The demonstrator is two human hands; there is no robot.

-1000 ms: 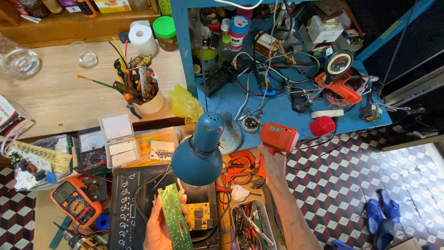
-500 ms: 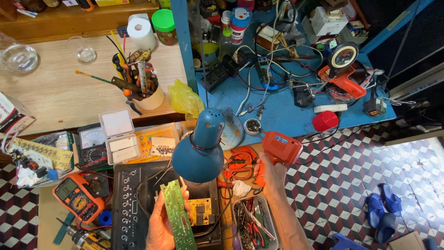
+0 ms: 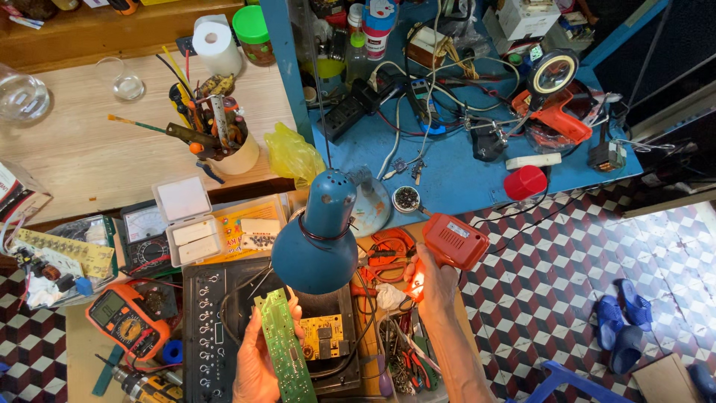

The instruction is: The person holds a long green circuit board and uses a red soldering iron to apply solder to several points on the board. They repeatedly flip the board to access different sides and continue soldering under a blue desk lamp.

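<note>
Under the blue lamp (image 3: 317, 239), left hand (image 3: 257, 358) grips green board (image 3: 287, 351); right hand (image 3: 436, 287) clasps orange tool (image 3: 455, 240).

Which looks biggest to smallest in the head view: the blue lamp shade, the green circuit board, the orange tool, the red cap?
1. Blue lamp shade, though it sits nearer the camera.
2. Green circuit board in the left hand.
3. Orange tool in the right hand.
4. Red cap.

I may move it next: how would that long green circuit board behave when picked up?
The board looks thin and flat, so probably stiff and light. The left hand holds it alone. Its small parts could snag or break.
</note>
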